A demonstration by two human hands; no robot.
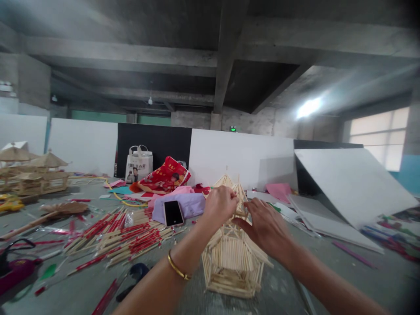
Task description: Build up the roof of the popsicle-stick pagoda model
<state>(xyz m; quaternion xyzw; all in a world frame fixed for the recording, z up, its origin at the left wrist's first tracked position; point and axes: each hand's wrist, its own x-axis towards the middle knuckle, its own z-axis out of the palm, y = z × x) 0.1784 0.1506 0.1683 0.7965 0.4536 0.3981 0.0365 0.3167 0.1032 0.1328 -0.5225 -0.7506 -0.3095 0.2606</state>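
the stick house (pixel 232 258) is sitting on the table (pixel 328 271) under both hands, looking light and brittle, best held by its stiffer base, while the left hand (pixel 220 204) and right hand (pixel 266 226) are pinching its roof peak (pixel 241 197), the phone (pixel 173 213) lying left of the grip.

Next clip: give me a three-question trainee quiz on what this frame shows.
1. True or false: both hands touch the stick-built model house.
2. What lies on the lilac cloth? A) phone B) scissors C) cup
3. Which wrist wears the gold bangle?

Key:
1. True: left hand and right hand meet at its roof.
2. A, the phone.
3. The left.
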